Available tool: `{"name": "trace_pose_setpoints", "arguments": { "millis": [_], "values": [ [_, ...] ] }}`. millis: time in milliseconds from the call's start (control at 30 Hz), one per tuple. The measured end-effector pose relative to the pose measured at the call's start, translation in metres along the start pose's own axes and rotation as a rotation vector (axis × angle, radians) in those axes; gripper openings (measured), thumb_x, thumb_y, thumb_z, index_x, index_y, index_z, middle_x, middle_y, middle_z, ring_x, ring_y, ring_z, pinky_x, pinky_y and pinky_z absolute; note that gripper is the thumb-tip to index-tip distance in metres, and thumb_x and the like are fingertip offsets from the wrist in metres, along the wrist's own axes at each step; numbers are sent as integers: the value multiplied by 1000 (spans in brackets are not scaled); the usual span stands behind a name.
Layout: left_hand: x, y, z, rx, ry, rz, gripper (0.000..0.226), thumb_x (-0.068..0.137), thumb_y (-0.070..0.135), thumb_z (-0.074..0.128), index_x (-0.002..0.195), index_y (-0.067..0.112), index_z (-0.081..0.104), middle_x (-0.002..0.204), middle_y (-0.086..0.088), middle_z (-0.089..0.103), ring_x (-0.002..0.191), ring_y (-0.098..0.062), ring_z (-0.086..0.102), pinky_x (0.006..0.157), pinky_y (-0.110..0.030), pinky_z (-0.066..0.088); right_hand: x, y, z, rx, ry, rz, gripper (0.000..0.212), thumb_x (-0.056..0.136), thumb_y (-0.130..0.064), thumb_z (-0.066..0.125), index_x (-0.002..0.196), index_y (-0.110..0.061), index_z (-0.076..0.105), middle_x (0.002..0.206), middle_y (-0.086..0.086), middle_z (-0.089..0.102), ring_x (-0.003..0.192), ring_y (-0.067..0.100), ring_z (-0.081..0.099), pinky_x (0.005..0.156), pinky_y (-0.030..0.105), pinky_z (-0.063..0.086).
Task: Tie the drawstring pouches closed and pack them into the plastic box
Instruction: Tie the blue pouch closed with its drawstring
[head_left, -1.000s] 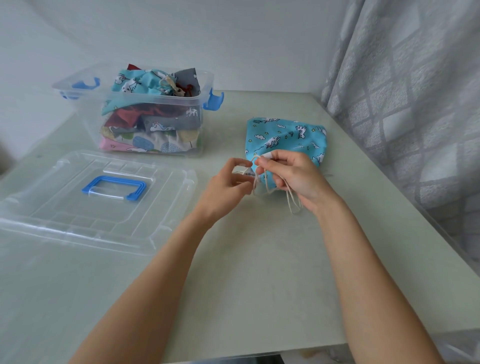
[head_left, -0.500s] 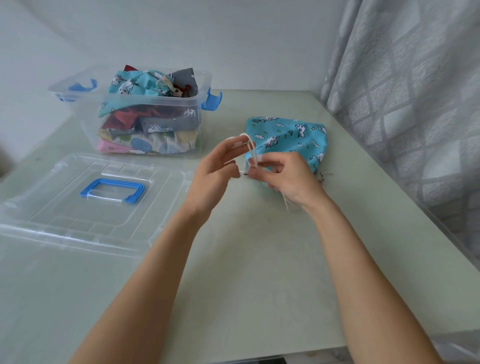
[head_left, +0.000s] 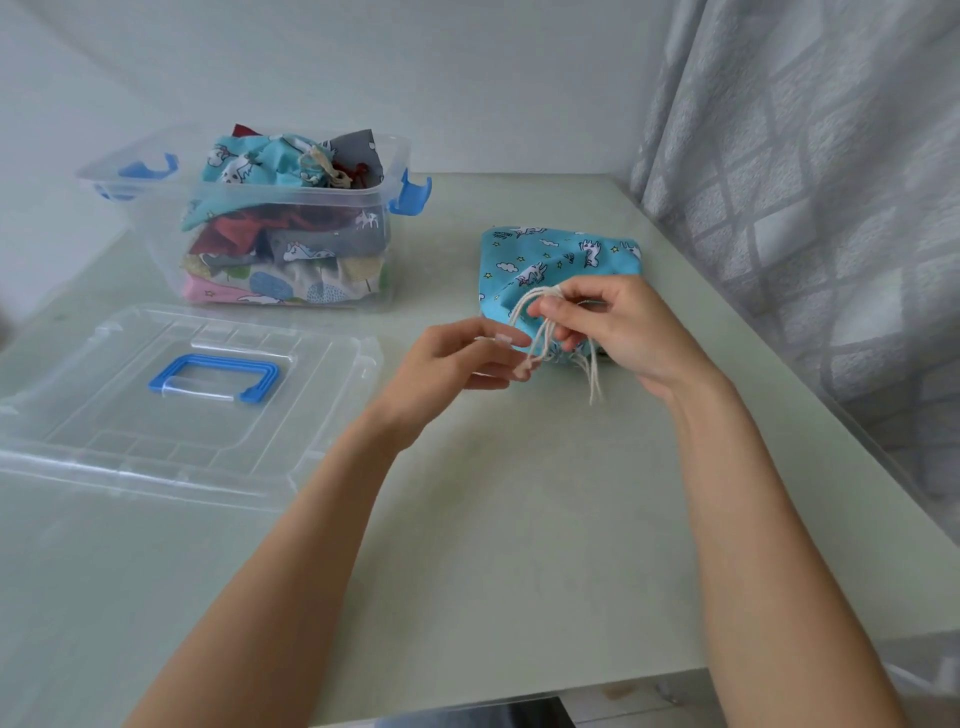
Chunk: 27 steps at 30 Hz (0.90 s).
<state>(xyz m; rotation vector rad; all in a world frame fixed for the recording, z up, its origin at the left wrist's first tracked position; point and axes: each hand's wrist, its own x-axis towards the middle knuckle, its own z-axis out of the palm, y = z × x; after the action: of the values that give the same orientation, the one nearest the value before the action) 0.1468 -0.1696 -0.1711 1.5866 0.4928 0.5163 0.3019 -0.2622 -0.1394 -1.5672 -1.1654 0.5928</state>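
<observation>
A turquoise unicorn-print pouch (head_left: 558, 260) lies on the pale table (head_left: 519, 519) just beyond the right hand (head_left: 623, 332), which pinches its cream drawstring (head_left: 540, 325) in a looped bunch — loose ends dangling below the fingers. The left hand (head_left: 457, 358), just beside it, pinches the cord's lower loop between fingertips. Small lettering on the fabric is too fine to read. Farther off beyond the left hand stands the clear plastic box (head_left: 270, 208), stuffed with patterned pouches; its blue-handled lid (head_left: 171, 395) lies flat to that hand's left.
</observation>
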Motion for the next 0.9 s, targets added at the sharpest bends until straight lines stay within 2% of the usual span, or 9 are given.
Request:
{"name": "trace_pose_setpoints", "arguments": {
  "millis": [67,167,267,333,433,533,733,833,900],
  "values": [
    [4,-3,6,79,-27,19,20,93,4,48,94,13,66,86,-3,71,78,-10,67,78,-24,55,-3,-4,-9,-11,-56,-4,13,88,-7,61,99,-4,67,73,1,61,58,3,54,55,15,46],
    [15,-8,16,385,93,213,20,86,6,63,103,16,68,90,6,69,73,2,63,71,-14,52,-10,-6,-21,-54,-144,-9,23,86,-3,63,104,-17,63,78,1,65,71,12,60,63,21,51],
    [22,-2,24,536,112,372,34,80,15,71,113,21,65,104,5,66,88,-2,60,80,-15,48,-13,-5,-30,-98,-216,-51,38,83,-1,65,102,-33,60,83,-3,69,84,12,65,83,25,51],
    [25,5,26,594,58,363,31,83,19,67,113,26,64,109,8,67,99,-4,58,82,-16,42,-14,-5,-33,-126,-203,-88,41,82,2,65,102,-33,59,88,-5,70,87,8,66,89,22,51],
    [28,10,27,471,40,250,26,87,13,55,97,34,65,90,8,71,91,-3,62,83,-20,43,-13,-1,-32,-230,-59,-159,39,78,3,69,98,-29,60,95,-8,66,87,13,67,85,24,53],
    [30,6,22,343,85,200,29,89,4,48,95,24,68,80,7,71,76,-6,68,79,-25,50,-8,6,-28,-422,128,-282,26,73,1,74,96,-9,67,95,-3,61,81,19,65,81,31,54],
    [38,2,17,412,43,169,26,79,6,68,95,26,68,84,14,68,54,4,58,55,-7,40,2,22,-14,-474,224,-435,12,73,-3,76,81,-3,67,96,0,61,82,10,60,77,24,53],
    [38,3,19,365,30,189,30,79,6,69,89,34,65,73,20,69,65,7,62,65,-13,48,3,26,-12,-360,230,-433,12,72,-3,76,81,-2,67,92,1,61,79,9,62,76,21,53],
    [36,3,17,384,131,251,23,80,13,71,89,34,68,75,16,70,73,3,66,75,-20,52,4,29,-13,-256,272,-390,12,73,-6,77,82,-3,68,87,-1,63,78,7,63,75,19,52]
  ]
}}
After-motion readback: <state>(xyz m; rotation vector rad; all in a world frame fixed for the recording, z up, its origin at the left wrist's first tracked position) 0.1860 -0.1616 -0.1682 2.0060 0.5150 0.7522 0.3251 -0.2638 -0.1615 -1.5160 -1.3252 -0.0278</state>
